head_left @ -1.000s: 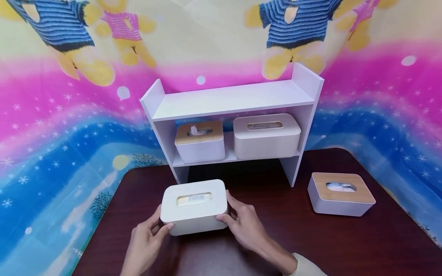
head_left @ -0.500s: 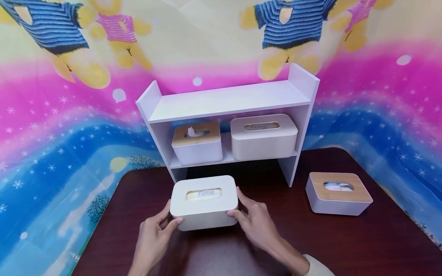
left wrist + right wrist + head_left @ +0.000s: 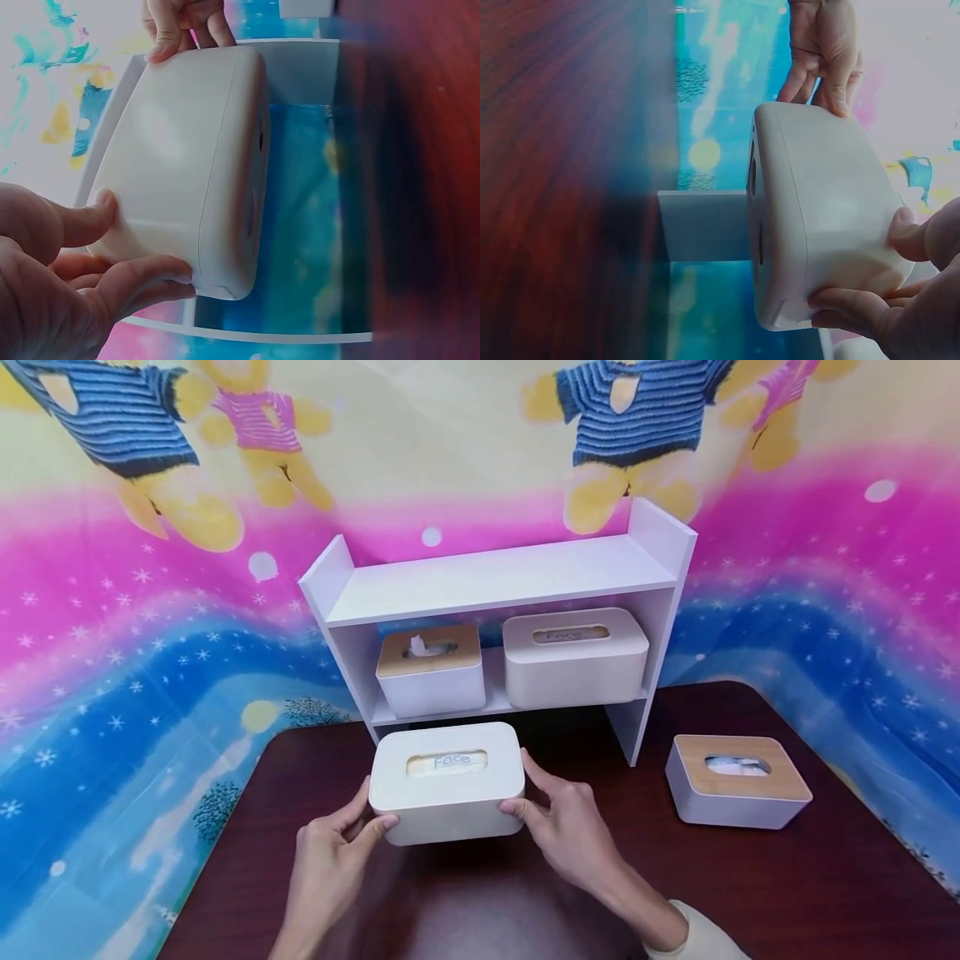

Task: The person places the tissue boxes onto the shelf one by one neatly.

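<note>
Between both hands a cream tissue box (image 3: 447,814) is held up over the table, its lid slot facing up with "Face" lettering inside. My left hand (image 3: 327,860) grips its left end, thumb on the front wall. On the opposite end my right hand (image 3: 573,831) holds it the same way. The left wrist view shows the left fingers curled at the lower edge of the tissue box (image 3: 169,150). From the right wrist, the underside of the tissue box (image 3: 776,225) shows as clear of the tabletop.
Behind stands a white shelf (image 3: 502,578). Its middle level holds a wood-lidded tissue box (image 3: 431,685) on the left and a larger cream tissue box (image 3: 576,677) on the right. Another wood-lidded tissue box (image 3: 738,781) sits on the dark table (image 3: 750,885) to the right.
Both hands have carried the cream tissue box to the right and then raised it toward the shelf. The other boxes have stayed in place.
</note>
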Demonstrator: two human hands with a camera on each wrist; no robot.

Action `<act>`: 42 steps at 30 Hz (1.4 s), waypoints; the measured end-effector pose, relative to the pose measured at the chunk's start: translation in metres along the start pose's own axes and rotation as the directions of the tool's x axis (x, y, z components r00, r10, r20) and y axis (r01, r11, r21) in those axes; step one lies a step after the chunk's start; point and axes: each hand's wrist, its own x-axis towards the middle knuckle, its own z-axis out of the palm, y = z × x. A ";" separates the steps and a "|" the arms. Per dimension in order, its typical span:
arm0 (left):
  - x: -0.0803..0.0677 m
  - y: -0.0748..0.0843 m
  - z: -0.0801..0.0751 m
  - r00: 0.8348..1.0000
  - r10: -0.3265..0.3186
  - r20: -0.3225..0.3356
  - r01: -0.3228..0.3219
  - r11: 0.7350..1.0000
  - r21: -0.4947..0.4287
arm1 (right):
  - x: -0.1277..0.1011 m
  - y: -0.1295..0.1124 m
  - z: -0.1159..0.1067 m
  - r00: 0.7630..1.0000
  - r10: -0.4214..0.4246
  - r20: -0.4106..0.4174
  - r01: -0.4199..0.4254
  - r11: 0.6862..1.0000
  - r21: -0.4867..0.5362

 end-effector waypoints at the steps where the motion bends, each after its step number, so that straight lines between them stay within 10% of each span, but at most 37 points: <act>1: 0.001 0.002 -0.001 1.000 0.007 -0.005 -0.007 1.000 0.000 | 0.001 -0.001 -0.001 1.000 -0.011 -0.001 0.011 1.000 -0.001; 42: 0.026 0.065 -0.032 0.985 0.130 -0.115 -0.135 0.990 -0.042 | 0.048 -0.061 -0.046 0.989 -0.136 -0.050 0.137 0.990 0.026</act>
